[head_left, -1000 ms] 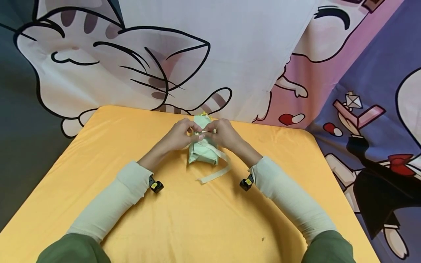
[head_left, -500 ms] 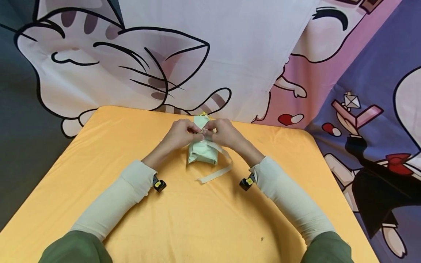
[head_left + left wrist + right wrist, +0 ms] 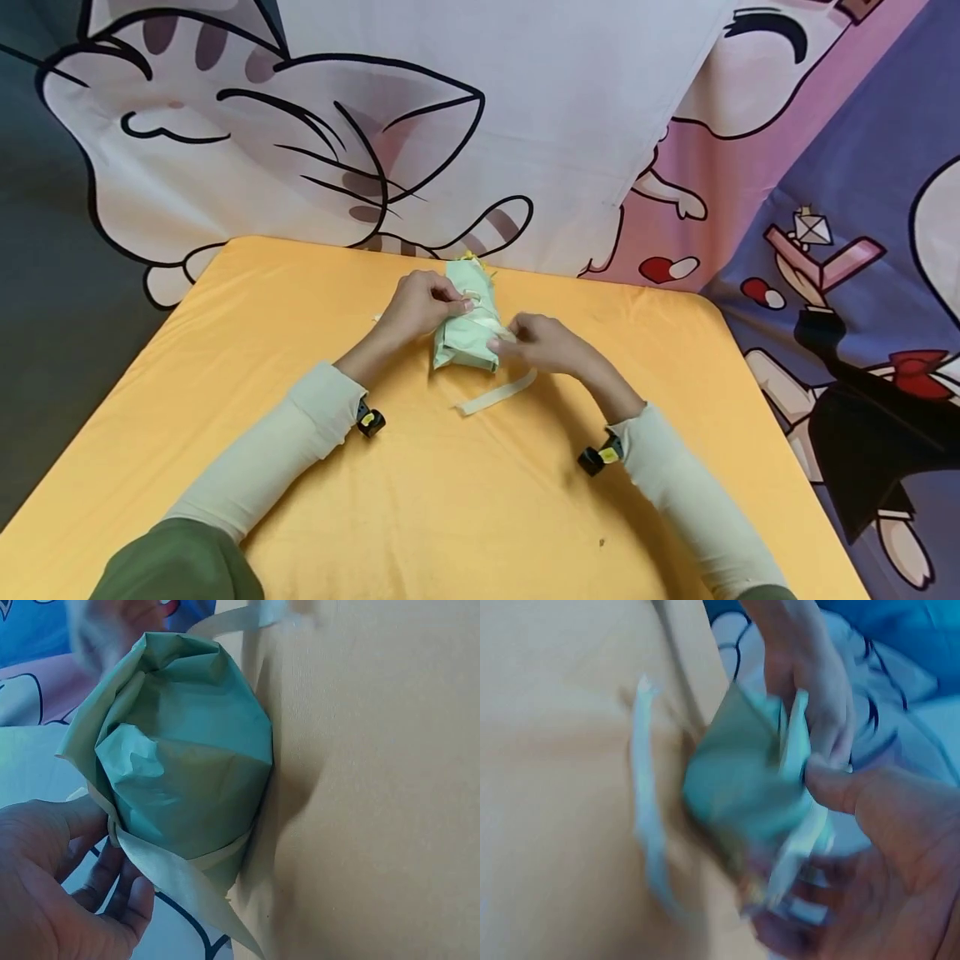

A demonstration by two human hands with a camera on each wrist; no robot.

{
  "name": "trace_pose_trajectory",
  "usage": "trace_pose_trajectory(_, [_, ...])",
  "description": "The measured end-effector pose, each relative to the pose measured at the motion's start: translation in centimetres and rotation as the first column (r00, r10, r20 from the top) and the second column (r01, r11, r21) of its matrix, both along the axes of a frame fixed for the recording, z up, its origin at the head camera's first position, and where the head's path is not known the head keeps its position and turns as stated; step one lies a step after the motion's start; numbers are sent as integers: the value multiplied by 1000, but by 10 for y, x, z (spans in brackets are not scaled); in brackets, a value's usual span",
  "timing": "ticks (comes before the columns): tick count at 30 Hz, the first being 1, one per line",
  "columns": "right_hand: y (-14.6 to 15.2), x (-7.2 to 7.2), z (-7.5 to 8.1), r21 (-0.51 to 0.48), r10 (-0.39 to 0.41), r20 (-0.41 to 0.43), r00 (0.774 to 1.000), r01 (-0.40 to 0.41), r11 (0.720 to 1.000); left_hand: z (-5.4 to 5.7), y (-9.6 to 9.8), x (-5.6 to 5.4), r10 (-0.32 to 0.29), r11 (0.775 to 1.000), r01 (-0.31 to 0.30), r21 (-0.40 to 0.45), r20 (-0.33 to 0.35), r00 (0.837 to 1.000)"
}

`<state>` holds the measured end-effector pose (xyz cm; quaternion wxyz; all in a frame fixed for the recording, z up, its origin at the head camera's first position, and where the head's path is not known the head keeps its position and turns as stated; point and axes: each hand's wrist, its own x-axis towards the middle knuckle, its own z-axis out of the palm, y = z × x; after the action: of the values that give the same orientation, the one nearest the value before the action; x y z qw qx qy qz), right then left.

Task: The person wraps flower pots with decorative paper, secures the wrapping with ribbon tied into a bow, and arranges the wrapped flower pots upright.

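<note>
A pale green paper-wrapped bundle (image 3: 467,343) lies on the yellow-covered table, with small yellow bits (image 3: 469,255) showing at its far end. A cream ribbon (image 3: 497,395) goes round its middle, one loose tail lying on the cloth. My left hand (image 3: 420,304) pinches the ribbon at the bundle's left side, fingertips against the paper; the left wrist view shows the wrapped bundle (image 3: 187,765) beside those fingers. My right hand (image 3: 547,342) is at the bundle's lower right. In the right wrist view its thumb and fingers stand apart, the blurred ribbon (image 3: 795,851) running by the fingertips.
The table (image 3: 420,500) has a smooth yellow cloth. Its far edge meets a white curtain (image 3: 570,108) printed with a cartoon cat, close behind the bundle. A purple and pink printed cloth (image 3: 847,208) hangs at the right.
My right hand has left the knot beside the left hand and moved right and nearer to me. The left hand stays at the ribbon. More of the bundle's middle now shows.
</note>
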<state>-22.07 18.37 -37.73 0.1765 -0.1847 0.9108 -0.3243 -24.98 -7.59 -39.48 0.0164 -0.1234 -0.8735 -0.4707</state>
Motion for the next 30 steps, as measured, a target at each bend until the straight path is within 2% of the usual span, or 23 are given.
trace_pose_trajectory(2, [21,0,-6,-109,56,131,990,-42,993,1,0,0,-2,1000,2,-4,5,1000])
trace_pose_trajectory(4, [41,-1,-9,-231,107,255,961,-47,972,2,-1,-1,-10,1000,10,-15,16,1000])
trace_pose_trajectory(6, [60,-1,-11,-294,141,331,933,-40,955,4,-2,-1,-21,999,22,-24,37,999])
trace_pose_trajectory(8, [79,0,-11,-307,156,353,923,-43,951,7,-3,-1,-23,999,25,-31,65,998])
trace_pose_trajectory(10, [94,0,-12,-269,141,309,941,-55,962,11,-4,-1,-20,999,24,-39,99,995])
trace_pose_trajectory(13, [111,1,-15,-163,116,198,973,-84,983,15,-5,-1,-2,999,9,-48,134,991])
trace_pose_trajectory(16, [122,2,-19,-40,100,114,988,-96,995,18,-4,0,12,998,-3,-60,148,989])
trace_pose_trajectory(21, [134,4,-20,61,84,114,990,-92,994,20,2,0,36,997,-26,-68,159,987])
trace_pose_trajectory(24, [138,0,-17,123,69,97,993,-80,989,20,3,0,38,997,-28,-67,153,987])
trace_pose_trajectory(27, [135,-7,-16,211,46,1,999,-45,976,18,3,1,35,998,-28,-60,131,991])
trace_pose_trajectory(30, [115,-10,-9,319,25,-158,987,27,947,13,3,3,30,999,-27,-39,84,996])
